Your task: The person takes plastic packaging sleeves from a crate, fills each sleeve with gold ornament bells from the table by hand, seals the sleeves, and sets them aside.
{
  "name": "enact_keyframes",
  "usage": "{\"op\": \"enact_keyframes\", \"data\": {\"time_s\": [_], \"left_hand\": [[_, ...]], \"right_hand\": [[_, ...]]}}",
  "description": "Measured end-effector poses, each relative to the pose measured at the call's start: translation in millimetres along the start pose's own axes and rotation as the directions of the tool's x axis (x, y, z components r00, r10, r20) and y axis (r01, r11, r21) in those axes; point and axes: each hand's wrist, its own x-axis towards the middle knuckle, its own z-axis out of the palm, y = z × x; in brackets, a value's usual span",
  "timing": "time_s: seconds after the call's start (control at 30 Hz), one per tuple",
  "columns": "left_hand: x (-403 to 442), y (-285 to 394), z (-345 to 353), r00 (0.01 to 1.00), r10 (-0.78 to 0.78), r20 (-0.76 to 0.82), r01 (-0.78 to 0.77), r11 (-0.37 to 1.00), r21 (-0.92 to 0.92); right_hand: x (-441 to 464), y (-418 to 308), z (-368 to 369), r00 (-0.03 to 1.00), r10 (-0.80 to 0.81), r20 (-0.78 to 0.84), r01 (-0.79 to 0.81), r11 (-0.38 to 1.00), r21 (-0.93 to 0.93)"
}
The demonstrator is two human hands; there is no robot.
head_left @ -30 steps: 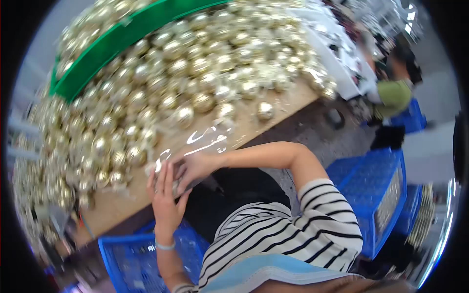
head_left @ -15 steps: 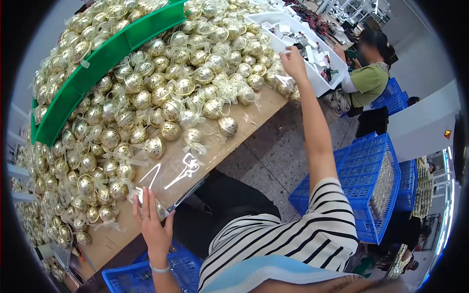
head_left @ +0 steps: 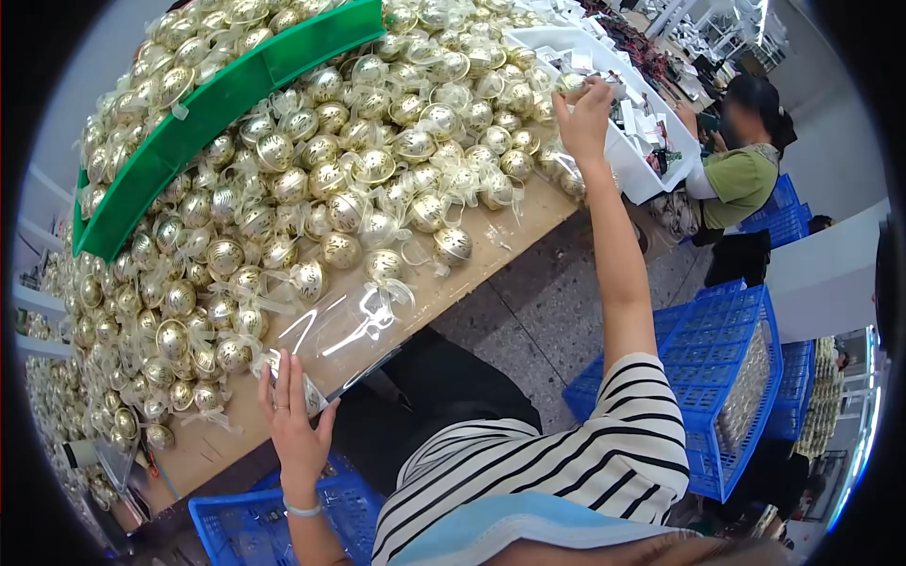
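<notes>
My left hand (head_left: 300, 424) lies at the table's near edge, fingers stretched out over clear glossy plastic. Beside its fingertips is a small whitish piece (head_left: 312, 394) with a dark mark, partly hidden by the hand. My right hand (head_left: 587, 123) is reached far forward at the near side of a white bin (head_left: 634, 179), its fingers curled. Between thumb and fingers shows a gold ball ornament (head_left: 570, 83), small and partly covered. A large heap of gold ball ornaments (head_left: 344, 211) with sheer ribbons spreads across the table left of that hand.
A curved green divider (head_left: 217, 118) runs through the heap. Small white boxes (head_left: 644, 124) fill the white bin. A co-worker in a green top (head_left: 741, 179) sits beyond it. Blue crates (head_left: 703, 368) stand on the right, and another blue crate (head_left: 236, 519) is below the table edge.
My right hand has curled its fingers, and a gold ball ornament now shows at them. My left hand stays in place. The whole view has shifted slightly.
</notes>
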Motion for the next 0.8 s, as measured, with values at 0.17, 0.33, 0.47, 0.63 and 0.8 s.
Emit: {"op": "enact_keyframes", "data": {"time_s": [0.17,0.33,0.47,0.63,0.8], "left_hand": [[-1.2,0.7,-1.1,1.000,0.009,-0.005,-0.009,1.000,0.005],[-2.5,-1.1,1.4,0.999,0.011,-0.032,-0.011,1.000,-0.005],[-2.1,-0.5,0.9,0.999,0.005,-0.035,-0.005,1.000,-0.025],[-2.1,-1.8,-0.1,0.999,0.011,-0.047,-0.012,1.000,-0.020],[-2.0,0.3,-3.7,0.998,0.016,-0.063,-0.017,1.000,-0.010]], "right_hand": [[-1.7,-7.1,16.1,0.998,-0.059,0.033,0.054,0.988,0.143],[46.5,-25.3,32.5,0.888,0.292,0.355,-0.456,0.467,0.758],[77.5,-99.0,7.6,0.866,0.246,0.436,-0.494,0.281,0.823],[89.8,-175.5,11.0,0.801,0.082,0.593,-0.598,0.111,0.793],[76.3,-260.0,23.5,0.685,-0.113,0.720,-0.719,0.056,0.693]]}}
